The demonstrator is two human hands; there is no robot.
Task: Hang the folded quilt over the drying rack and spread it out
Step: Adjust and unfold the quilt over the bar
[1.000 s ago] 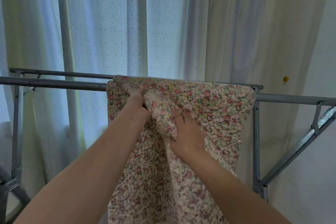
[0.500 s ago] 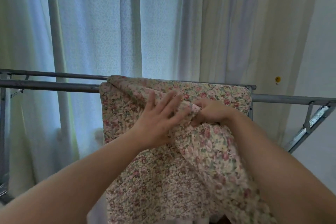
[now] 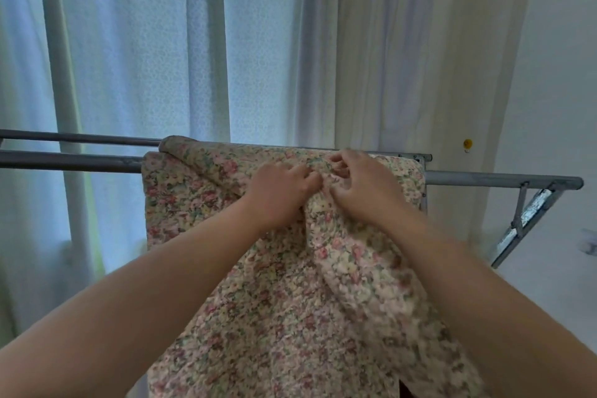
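While the cream floral-print quilt hangs folded over the rails of the grey metal drying rack, the left hand and right hand, side by side with fingers curled into one raised fold, should draw apart evenly along the rail so nothing slips off.

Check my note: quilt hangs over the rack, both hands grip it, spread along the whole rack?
Not spread: the head view shows the quilt covering only part of the drying rack, bars bare to its left. It hangs there; left hand and right hand grip it.
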